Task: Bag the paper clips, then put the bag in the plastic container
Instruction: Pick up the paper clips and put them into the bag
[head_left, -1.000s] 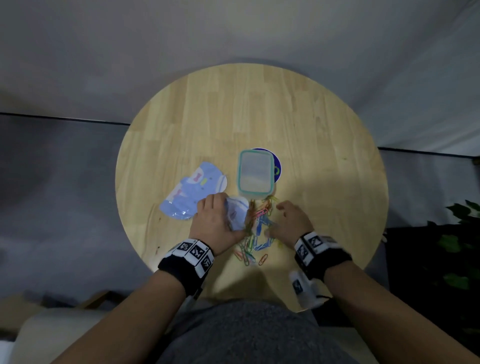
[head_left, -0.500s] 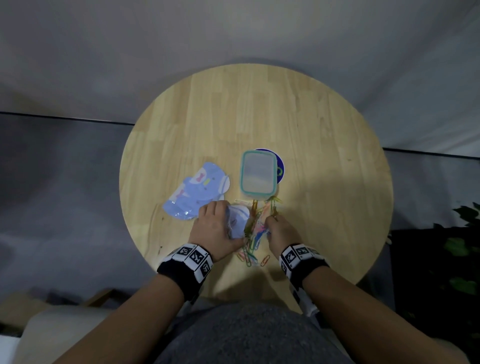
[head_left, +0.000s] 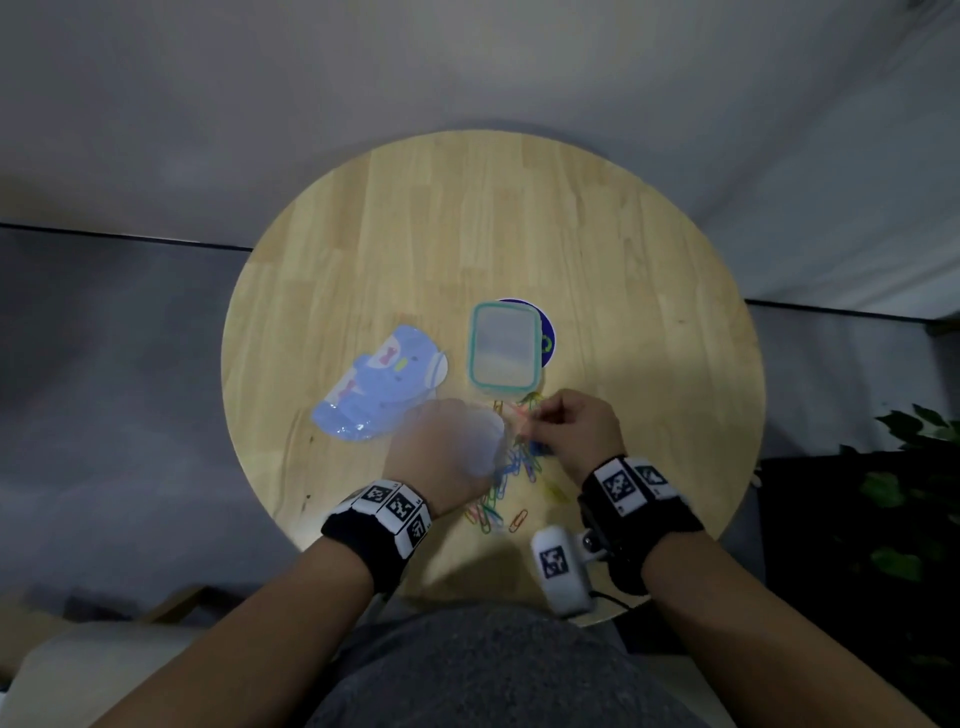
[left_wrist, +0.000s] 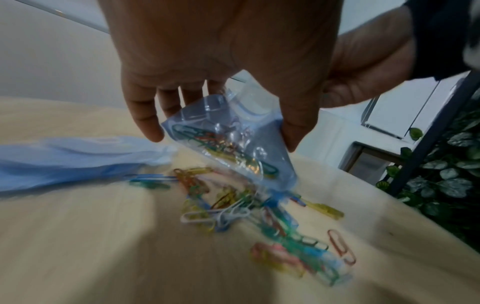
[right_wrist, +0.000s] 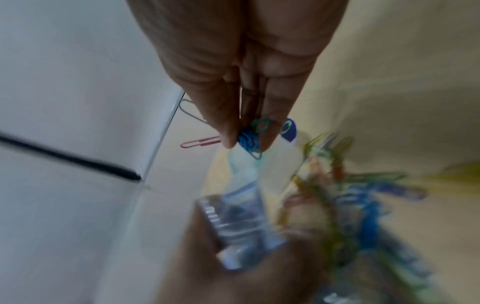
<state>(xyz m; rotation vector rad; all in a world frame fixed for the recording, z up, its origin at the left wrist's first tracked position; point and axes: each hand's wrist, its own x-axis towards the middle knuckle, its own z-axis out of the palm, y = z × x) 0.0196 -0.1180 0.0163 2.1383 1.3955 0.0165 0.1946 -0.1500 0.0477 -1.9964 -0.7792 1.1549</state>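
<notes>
At the lower centre of the head view, the left hand (head_left: 447, 457) grips the small bag (left_wrist: 233, 144) while the right hand (head_left: 576, 431) pinches a few paper clips (right_wrist: 250, 137), which could snag the bag's narrow mouth and scatter over the counter (head_left: 623, 322).

No legible text or labels

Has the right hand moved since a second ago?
Yes. The right hand has lifted with pinched paper clips, now nearer the plastic container.

Lots of colours

Clips (left_wrist: 262, 216) are blue, green, yellow, red, white; the bag (left_wrist: 228, 142) is see-through blue; the table (head_left: 519, 234) is light wood.
</notes>
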